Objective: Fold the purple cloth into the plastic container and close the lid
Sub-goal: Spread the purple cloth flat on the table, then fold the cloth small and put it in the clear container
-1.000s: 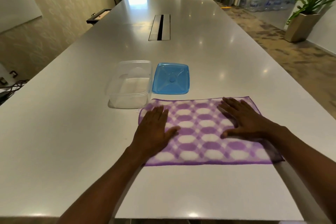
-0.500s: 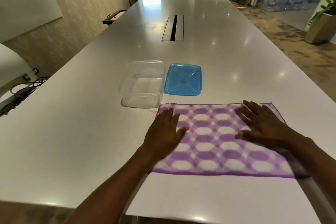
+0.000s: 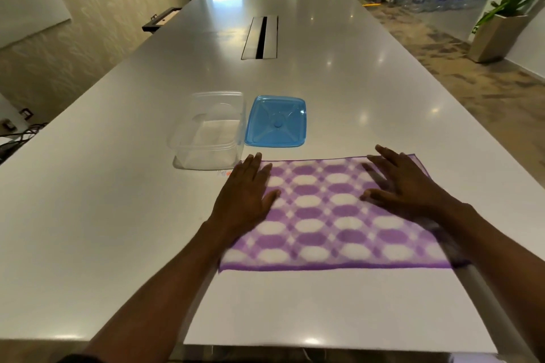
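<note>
Nearest the camera, two bare forearms reach forward over a long white surface (image 3: pixel 88 215). Just beyond them the purple cloth (image 3: pixel 333 215), patterned with white ovals, lies spread flat, its near hem running straight across. On its left end rests the left hand (image 3: pixel 246 196), palm down with fingers extended and close together, holding nothing; its fingertips reach past the cloth's far left corner. On the right end lies the right hand (image 3: pixel 404 183), also flat and empty, fingers spread, its fingertips near the cloth's far edge. Both hands are slightly blurred. Just past the cloth's far left corner stands the clear plastic container (image 3: pixel 208 130), uncovered and with nothing inside. Beside it on the right, touching or nearly touching its rim, the blue lid (image 3: pixel 275 121) lies flat. Farther along the surface's middle is a long metal cable slot (image 3: pixel 261 37).
</note>
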